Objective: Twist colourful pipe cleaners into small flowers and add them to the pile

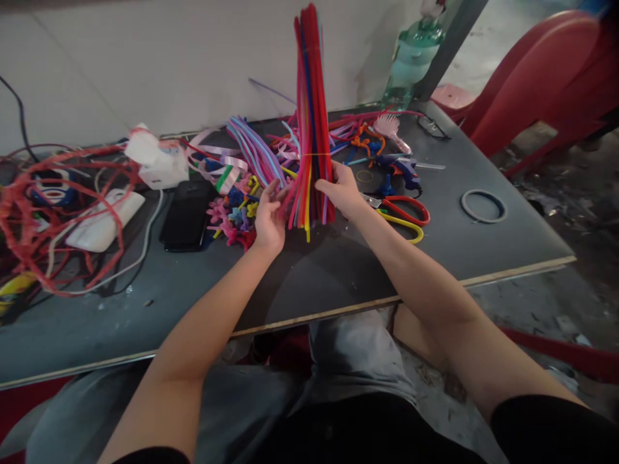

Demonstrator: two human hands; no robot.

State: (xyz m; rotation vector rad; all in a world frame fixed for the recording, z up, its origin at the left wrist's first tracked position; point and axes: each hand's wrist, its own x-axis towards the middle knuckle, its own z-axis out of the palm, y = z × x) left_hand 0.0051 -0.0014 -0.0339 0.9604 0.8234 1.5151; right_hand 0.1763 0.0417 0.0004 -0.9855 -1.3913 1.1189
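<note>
A tall bundle of pipe cleaners, mostly red and pink with some blue, purple and yellow, stands upright above the table, a thin rubber band round its lower part. My right hand grips it from the right, below the band. On the other side, my left hand is open, its fingers apart and slightly bent beside the splayed lower ends; whether it touches them I cannot tell. Behind my left hand lie loose blue and purple pipe cleaners. Small twisted pipe-cleaner shapes are heaped just left of it.
Scissors with red and yellow handles, a glue gun, a hairbrush and a roll of tape lie to the right. A green bottle stands behind. Leftward are a black phone and tangled red cord.
</note>
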